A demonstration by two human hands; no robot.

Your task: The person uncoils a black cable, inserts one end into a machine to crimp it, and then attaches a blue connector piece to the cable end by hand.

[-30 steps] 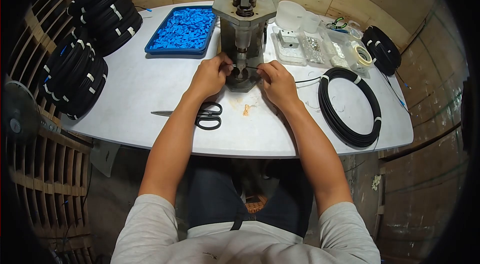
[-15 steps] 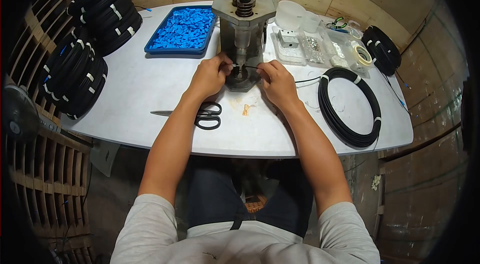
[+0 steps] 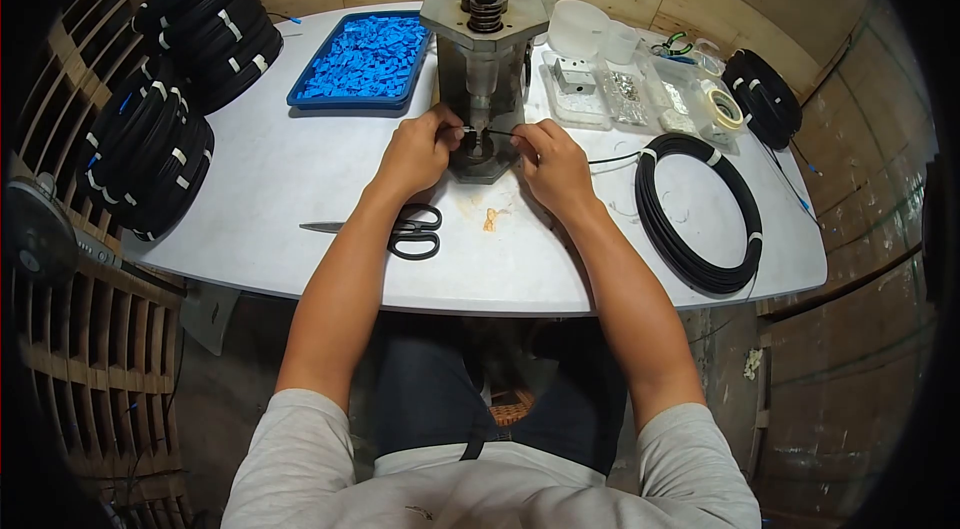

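A metal bench press (image 3: 484,21) stands at the middle of the table, and both of my hands are at its lower opening. My right hand (image 3: 556,161) pinches a thin black cable (image 3: 500,134) just right of the press. From there the cable runs right to a large black coil (image 3: 745,219) lying on the table. On the other side, my left hand (image 3: 420,151) is closed in a pinch on a small silvery piece (image 3: 466,130) at the cable's end. Its exact kind is too small to tell. Black-handled scissors (image 3: 414,234) lie partly under my left forearm.
A blue tray (image 3: 296,101) of small blue pieces sits left of the press. Stacked black cable coils (image 3: 215,29) fill the left edge. Plastic tubs (image 3: 578,27), boxes of small metal parts (image 3: 626,99) and a tape roll (image 3: 724,109) stand at the back right.
The view has shifted very slightly. Both hands stay at the press with the cable stretched between them, and nothing is let go.
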